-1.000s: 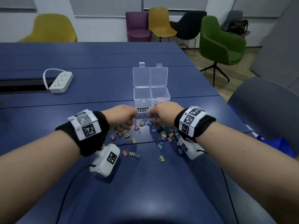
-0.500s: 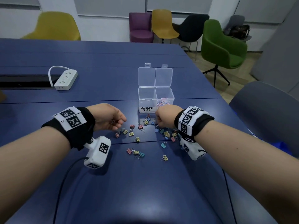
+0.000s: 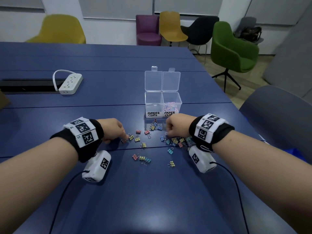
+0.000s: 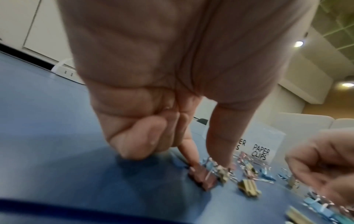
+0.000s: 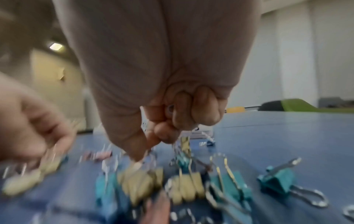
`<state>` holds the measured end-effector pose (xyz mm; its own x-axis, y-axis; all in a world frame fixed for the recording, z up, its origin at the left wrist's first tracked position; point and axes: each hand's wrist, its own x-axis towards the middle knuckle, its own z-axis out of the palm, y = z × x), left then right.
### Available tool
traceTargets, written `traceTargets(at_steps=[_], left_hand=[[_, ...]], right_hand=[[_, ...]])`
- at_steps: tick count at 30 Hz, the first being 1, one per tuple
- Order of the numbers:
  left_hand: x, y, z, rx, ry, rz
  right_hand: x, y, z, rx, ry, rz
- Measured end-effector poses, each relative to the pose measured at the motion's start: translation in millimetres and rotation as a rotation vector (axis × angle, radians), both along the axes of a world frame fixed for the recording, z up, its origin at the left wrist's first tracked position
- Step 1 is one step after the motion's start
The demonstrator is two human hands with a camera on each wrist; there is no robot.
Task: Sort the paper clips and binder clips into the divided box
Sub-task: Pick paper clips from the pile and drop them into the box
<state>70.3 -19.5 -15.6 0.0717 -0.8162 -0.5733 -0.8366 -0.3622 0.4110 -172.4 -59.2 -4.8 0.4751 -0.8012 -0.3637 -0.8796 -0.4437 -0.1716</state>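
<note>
A clear divided box (image 3: 153, 102) stands open, labelled BINDER CLIPS on the left and PAPER CLIPS on the right. Pastel paper clips (image 3: 170, 106) fill the right compartment, while the left one looks empty. Several coloured binder clips (image 3: 141, 158) lie scattered in front of it. My left hand (image 3: 125, 139) reaches down, index and thumb pinching a pink binder clip (image 4: 203, 177) that lies on the table. My right hand (image 3: 167, 134) is a fist over the right-hand pile. In the right wrist view, binder clips (image 5: 184, 143) hang from its curled fingers (image 5: 203, 109).
The blue table (image 3: 152, 191) has a white power strip (image 3: 70, 83) at the back left beside a dark cable slot. A grey chair (image 3: 278, 115) stands close on the right, with more chairs beyond the far edge. Camera cables trail from both wrists.
Both hands were together right in front of the box. The left hand has moved left and lowered onto the pink clip, and the right has drawn back over the right pile.
</note>
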Motion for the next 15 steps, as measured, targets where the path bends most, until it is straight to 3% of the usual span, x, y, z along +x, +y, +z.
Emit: traceTargets(at_steps=[5, 9, 12, 15], left_hand=[[-23.5, 6.1, 3.3, -0.033, 0.034, -0.112], [-43.0, 4.7, 7.4, -0.156, 0.059, -0.142], [-50.3, -1.1, 10.5, -0.281, -0.048, -0.161], [-57.6, -0.6, 8.6, -0.228, -0.147, -0.284]], right_hand=[[-44.2, -8.2, 22.9, 0.017, -0.355, -0.263], [-83.3, -10.3, 19.8, 0.231, -0.613, -0.545], [-99.9, -4.1, 13.4, 0.360, -0.765, -0.706], [-109.5, 2.4, 6.2, 0.440, -0.813, -0.767]])
